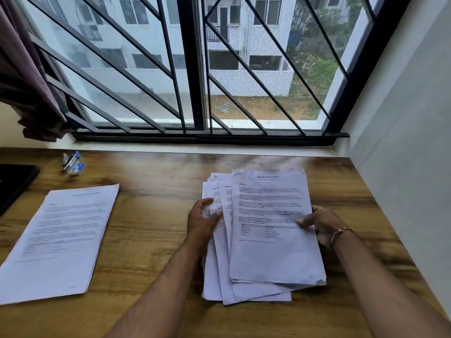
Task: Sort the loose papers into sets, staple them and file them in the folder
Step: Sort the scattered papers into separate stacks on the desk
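Observation:
A fanned stack of loose printed papers (266, 259) lies on the wooden desk in front of me. My left hand (202, 220) grips the left edges of the lower sheets, thumb on top. My right hand (322, 223) pinches the right edge of the top sheet, thumb pressed on its printed table. A separate set of papers (61, 240) lies flat at the left of the desk. A blue and silver stapler (72, 162) sits at the far left near the window sill, beside a small box.
A dark flat object (14, 184), perhaps the folder, shows at the left edge. The wooden desk (158, 215) ends at a white wall on the right and a barred window behind. A curtain (24, 81) hangs at top left.

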